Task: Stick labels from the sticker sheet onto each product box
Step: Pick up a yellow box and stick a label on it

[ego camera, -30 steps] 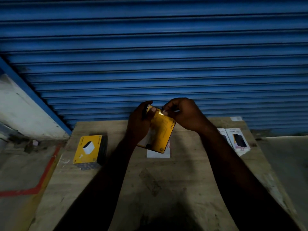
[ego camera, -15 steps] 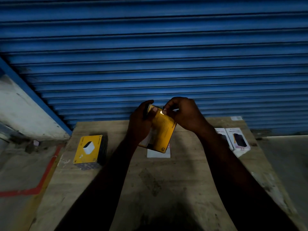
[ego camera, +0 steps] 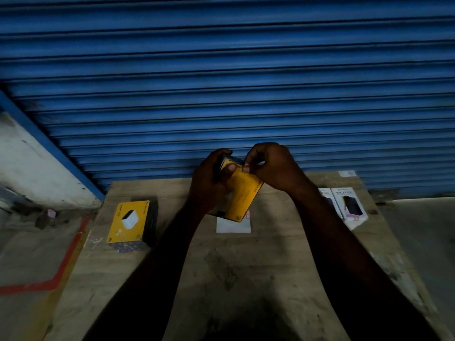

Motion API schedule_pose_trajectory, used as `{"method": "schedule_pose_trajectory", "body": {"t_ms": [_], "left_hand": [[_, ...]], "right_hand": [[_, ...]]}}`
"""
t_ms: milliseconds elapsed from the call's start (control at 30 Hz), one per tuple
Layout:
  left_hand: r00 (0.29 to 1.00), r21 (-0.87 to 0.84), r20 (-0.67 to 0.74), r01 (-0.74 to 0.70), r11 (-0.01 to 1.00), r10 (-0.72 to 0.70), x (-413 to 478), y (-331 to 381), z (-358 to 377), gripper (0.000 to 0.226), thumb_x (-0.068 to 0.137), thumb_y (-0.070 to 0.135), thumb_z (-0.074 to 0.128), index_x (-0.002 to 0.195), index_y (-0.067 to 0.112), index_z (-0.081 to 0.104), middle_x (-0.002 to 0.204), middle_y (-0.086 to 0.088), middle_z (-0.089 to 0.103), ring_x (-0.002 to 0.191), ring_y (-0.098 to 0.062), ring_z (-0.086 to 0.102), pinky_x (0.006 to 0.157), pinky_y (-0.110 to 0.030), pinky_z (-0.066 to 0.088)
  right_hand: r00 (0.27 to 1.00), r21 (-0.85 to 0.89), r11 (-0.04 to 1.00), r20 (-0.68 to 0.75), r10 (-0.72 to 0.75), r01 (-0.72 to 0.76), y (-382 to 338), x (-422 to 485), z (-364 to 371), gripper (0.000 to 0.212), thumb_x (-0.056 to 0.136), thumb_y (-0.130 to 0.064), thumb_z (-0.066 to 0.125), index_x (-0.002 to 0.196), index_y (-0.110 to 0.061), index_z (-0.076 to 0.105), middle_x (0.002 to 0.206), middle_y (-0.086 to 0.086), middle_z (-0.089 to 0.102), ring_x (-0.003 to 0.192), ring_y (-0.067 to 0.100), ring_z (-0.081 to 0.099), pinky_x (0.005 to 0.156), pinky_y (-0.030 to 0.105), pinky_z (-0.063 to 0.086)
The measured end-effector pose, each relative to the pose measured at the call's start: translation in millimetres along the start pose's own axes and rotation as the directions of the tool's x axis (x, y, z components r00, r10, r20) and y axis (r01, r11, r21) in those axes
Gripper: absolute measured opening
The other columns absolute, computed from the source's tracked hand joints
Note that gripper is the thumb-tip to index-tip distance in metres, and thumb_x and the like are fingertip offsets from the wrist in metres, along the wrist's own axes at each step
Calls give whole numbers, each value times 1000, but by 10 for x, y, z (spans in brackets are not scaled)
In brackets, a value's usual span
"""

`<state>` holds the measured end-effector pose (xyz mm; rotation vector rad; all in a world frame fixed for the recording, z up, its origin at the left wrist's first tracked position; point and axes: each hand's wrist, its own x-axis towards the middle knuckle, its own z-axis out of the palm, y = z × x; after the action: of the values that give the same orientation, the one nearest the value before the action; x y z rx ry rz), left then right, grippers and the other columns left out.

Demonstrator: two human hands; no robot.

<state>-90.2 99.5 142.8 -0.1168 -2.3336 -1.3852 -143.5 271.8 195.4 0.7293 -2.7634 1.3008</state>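
Two hands [ego camera: 209, 185] [ego camera: 275, 166] on one yellow box [ego camera: 242, 195]

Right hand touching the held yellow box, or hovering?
Touching. Head view: fingertips of the right hand pinch the top edge of the yellow box, which the left hand grips.

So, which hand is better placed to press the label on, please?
Right hand: its fingers seem to pinch a label at the top of the yellow box; the left hand grips it.

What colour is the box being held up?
Yellow with dark print, the flat product box; head view.
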Motion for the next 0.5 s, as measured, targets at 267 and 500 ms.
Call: {"method": "schedule_pose_trajectory", "body": {"t_ms": [267,500], "left_hand": [[989,-85,59,-129,988,134,-11,79,4,15,96,25,50,110,22,54,103,18,57,89,-3,57,72,-20,46],[988,-111,57,-134,985,141,-14,69,54,18,92,37,48,103,23,54,98,13,59,88,-7,59,73,-21,45]], "right_hand": [[956,284,918,175,234,-276,-75,45,-152,36,68,-5,83,100,-11,68,88,4,72,79,10,68,67,23,50],[848,701,499,307,433,-509,15,45,-13,38,73,19,63,94,-13,61,92,6,61,83,22,62,67,29,50]]}}
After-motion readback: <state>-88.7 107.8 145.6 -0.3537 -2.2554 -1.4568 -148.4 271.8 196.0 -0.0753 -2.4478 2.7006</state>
